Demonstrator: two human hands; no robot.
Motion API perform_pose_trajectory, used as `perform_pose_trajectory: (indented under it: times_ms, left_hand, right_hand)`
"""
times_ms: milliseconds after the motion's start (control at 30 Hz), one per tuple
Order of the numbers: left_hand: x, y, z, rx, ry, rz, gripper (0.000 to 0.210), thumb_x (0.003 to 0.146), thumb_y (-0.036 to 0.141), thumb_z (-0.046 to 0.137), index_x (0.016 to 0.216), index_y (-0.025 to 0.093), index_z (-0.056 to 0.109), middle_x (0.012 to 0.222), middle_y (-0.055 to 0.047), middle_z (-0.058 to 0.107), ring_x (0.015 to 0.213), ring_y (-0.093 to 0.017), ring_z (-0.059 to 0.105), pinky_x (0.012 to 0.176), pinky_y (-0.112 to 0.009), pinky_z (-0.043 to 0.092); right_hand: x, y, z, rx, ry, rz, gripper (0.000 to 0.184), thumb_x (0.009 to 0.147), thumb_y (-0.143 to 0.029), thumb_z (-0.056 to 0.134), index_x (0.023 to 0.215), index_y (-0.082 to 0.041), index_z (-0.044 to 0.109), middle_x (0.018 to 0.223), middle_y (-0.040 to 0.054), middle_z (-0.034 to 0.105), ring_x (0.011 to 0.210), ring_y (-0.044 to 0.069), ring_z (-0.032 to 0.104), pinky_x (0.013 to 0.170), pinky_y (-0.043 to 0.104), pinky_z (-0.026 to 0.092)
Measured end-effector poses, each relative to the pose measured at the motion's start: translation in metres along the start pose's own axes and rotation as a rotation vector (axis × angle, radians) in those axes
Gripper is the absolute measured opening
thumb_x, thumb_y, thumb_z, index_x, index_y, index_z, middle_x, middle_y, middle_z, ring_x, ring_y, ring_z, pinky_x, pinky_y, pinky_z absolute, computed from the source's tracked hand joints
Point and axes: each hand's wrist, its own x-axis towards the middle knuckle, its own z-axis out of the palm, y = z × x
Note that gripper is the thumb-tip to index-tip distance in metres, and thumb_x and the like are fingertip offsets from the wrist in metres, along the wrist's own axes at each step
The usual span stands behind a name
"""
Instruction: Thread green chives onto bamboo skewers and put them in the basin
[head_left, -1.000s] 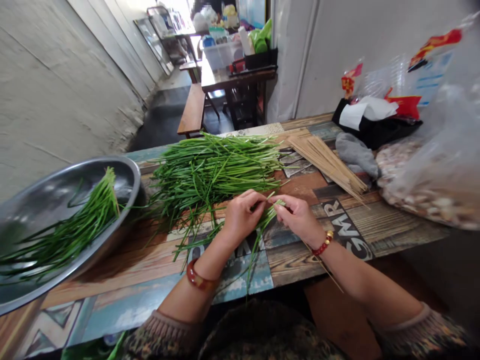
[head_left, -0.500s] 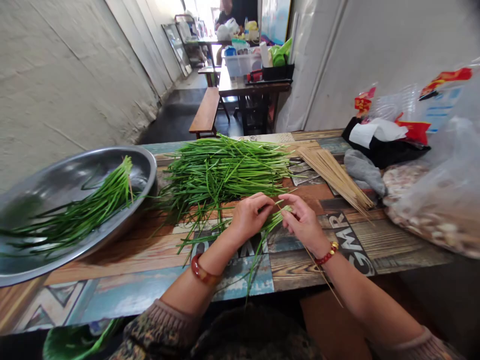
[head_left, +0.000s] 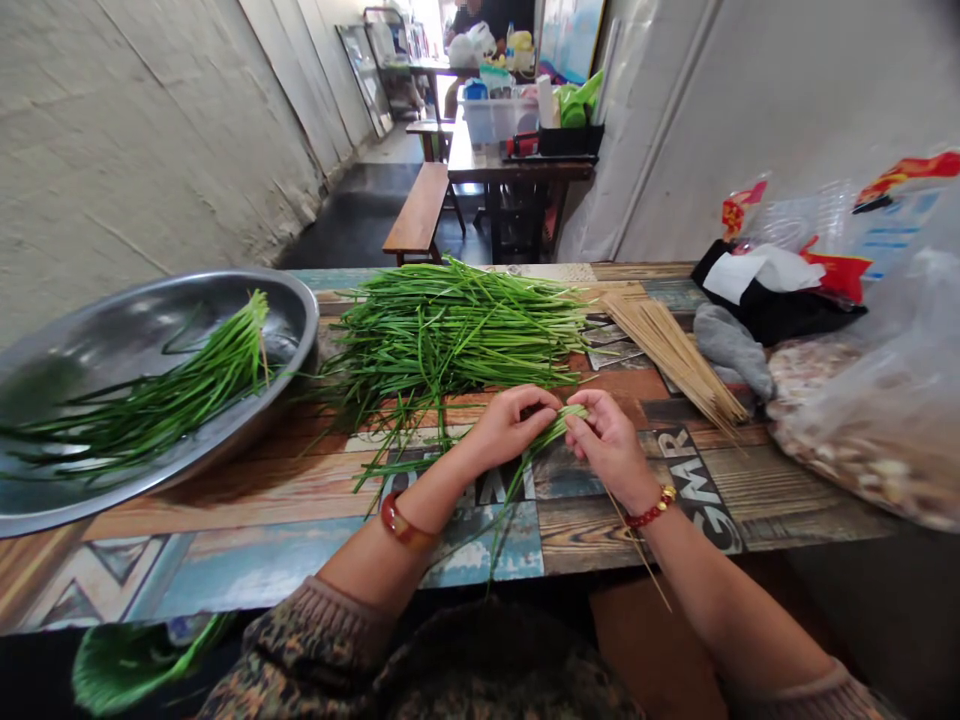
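Green chives (head_left: 465, 335), multicoloured plank-patterned tabletop (head_left: 247, 555)

On the multicoloured, plank-patterned tabletop (head_left: 600, 545), just right of the right hand (head_left: 609, 445), reads "GMR" (head_left: 694, 490) in pale block capitals on a dark panel, set sideways from front to back. Beside the left forearm, on another dark panel, shows a pale letter (head_left: 492, 488), apparently "K", partly hidden. Near the front left, bears a large pale "Z" or "N" (head_left: 94, 580). On clear plastic packaging with red-and-yellow and blue print (head_left: 900, 215), shows only illegible marks.
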Motion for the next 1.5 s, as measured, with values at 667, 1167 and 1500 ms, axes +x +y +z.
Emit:
perform_pose_trajectory:
  times_ms: [667,1167,1500]
  left_hand:
    - [0.001,-0.002,0.008,0.021,-0.039,-0.135,0.030,0.085,0.027,0.047,0.062,0.011,0.059,0.058,0.002,0.053,0.056,-0.008,0.043,0.055,-0.020,0.034]
    - [0.014,-0.014,-0.023,0.588,0.148,0.001,0.019,0.086,0.020,0.053,0.093,0.016,0.070,0.091,-0.006,0.068,0.080,-0.016,0.061,0.073,-0.028,0.047]
    - [0.032,-0.008,-0.007,1.100,-0.039,0.045,0.016,0.085,0.020,0.053,0.086,0.017,0.069,0.092,-0.009,0.063,0.089,-0.024,0.054,0.075,-0.035,0.042]
  right_hand:
    - [0.000,0.004,-0.001,-0.095,-0.092,-0.004,0.025,0.086,-0.037,0.059,0.100,-0.020,0.049,0.063,-0.0052,0.057,0.050,0.009,0.054,0.045,0.021,0.043]
    - [-0.001,0.004,-0.004,-0.138,-0.090,0.038,0.023,0.084,-0.038,0.058,0.094,-0.019,0.051,0.054,-0.0074,0.054,0.040,0.007,0.047,0.039,0.018,0.038]
    - [0.000,0.005,-0.004,-0.158,-0.098,0.017,0.023,0.083,-0.039,0.056,0.093,-0.019,0.052,0.054,-0.0073,0.054,0.039,0.008,0.049,0.040,0.018,0.038]
